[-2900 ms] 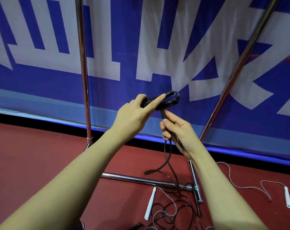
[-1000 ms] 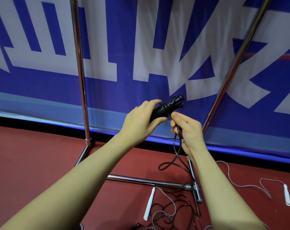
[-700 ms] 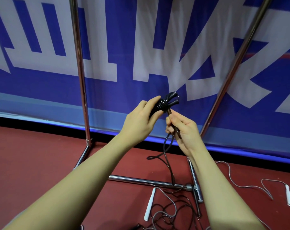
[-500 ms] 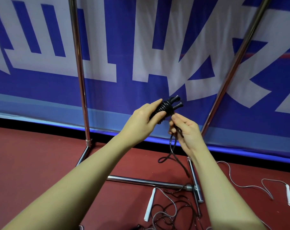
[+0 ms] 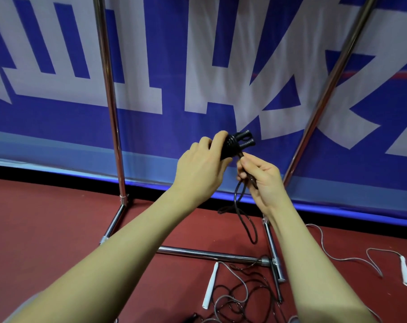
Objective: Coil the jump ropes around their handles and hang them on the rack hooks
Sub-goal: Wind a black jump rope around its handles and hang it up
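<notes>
My left hand (image 5: 201,166) grips the two black handles (image 5: 241,142) of a black jump rope, held side by side with turns of cord wound round them. Just below them my right hand (image 5: 259,174) pinches the free black cord (image 5: 241,206), whose short doubled tail hangs down and ends above the floor. Both hands are in front of the chrome rack, between its left upright (image 5: 109,99) and its slanted right upright (image 5: 326,89). No hooks are in view.
A white-handled jump rope lies on the red floor, one handle (image 5: 210,285) near the rack's base bar (image 5: 209,252), the other handle (image 5: 405,273) at far right. Tangled dark and grey cords (image 5: 242,297) lie by the rack foot. A blue-and-white banner (image 5: 198,66) stands behind.
The hanging tail of black cord has grown much shorter as more turns went round the handles; it no longer reaches the floor tangle. Both hands stayed about where they were.
</notes>
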